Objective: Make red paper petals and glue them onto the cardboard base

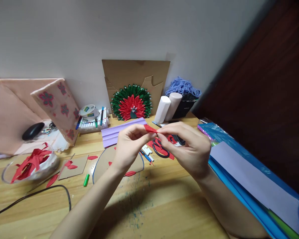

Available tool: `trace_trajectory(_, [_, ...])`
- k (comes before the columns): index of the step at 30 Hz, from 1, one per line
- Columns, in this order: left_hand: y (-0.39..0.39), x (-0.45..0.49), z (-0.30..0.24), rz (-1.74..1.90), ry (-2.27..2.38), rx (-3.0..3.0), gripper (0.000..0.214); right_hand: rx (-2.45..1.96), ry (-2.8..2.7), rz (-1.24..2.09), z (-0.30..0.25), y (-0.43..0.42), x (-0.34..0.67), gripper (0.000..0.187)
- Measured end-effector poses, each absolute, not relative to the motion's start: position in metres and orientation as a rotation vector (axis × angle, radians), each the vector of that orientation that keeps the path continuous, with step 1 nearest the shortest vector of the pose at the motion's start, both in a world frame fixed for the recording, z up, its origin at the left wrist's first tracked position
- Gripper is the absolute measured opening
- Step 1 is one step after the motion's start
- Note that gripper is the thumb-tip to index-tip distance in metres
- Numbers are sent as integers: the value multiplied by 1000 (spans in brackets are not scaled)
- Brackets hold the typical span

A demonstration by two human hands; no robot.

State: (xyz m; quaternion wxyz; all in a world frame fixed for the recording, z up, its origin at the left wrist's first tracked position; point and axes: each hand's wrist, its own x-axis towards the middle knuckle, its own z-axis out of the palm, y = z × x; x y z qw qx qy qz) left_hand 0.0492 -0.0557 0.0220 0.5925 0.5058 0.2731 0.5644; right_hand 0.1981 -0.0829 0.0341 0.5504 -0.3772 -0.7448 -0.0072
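Observation:
Between my two hands, a small piece of red crepe paper (150,128) is pinched at fingertip height above the table. My left hand (131,142) is closed on its left part with thumb and forefinger. At its right end, my right hand (188,144) pinches it too, so the fingertips of both hands nearly meet. Below the hands lie black-handled scissors (161,154) on scraps of red paper. A cardboard disc (102,167) with a blue edge and a few red petals lies partly hidden behind my left forearm. Purple crepe paper (109,136) lies behind my left hand.
A clear bowl of red scraps (5,172), a cardboard square (78,167) and a green cap (86,180) sit at left. Behind stand a marker box (92,124), a cardboard panel with a red-green peacock (134,71) and white rolls (162,109). Coloured sheets (254,186) lie at right.

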Motion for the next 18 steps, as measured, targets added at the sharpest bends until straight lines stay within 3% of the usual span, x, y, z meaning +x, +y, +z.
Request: trace_trajectory(18, [-54,50,19,1296,625,1234,8,-866,-1891,-198,39,-82,200,12])
